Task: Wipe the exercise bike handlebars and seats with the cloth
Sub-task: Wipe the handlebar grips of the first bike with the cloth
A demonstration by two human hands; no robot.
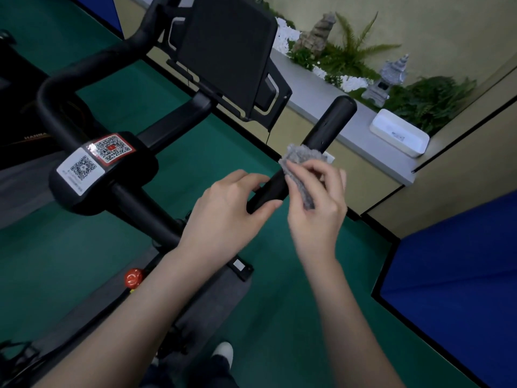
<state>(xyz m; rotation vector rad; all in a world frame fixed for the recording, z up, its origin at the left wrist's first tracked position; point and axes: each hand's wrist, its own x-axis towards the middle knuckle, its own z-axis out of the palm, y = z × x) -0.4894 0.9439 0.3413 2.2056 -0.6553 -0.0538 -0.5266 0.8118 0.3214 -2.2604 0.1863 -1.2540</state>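
Note:
A black exercise bike fills the left and middle of the head view. Its right handlebar grip [330,124] points up and to the right. My left hand [223,211] grips the lower part of that bar, fingers curled round it. My right hand [319,203] holds a fluffy grey cloth [300,166], which is wrapped against the bar just above my left hand. The left handlebar [92,68] curves away at the upper left. A black screen [226,49] stands above the centre. No seat shows in this view.
QR code stickers [95,161] sit on the bar's centre block and a red knob [133,277] on the frame below. A grey ledge with a white box [400,133], stone ornaments and ferns runs along the right. A blue mat [458,278] stands at the right, on green floor.

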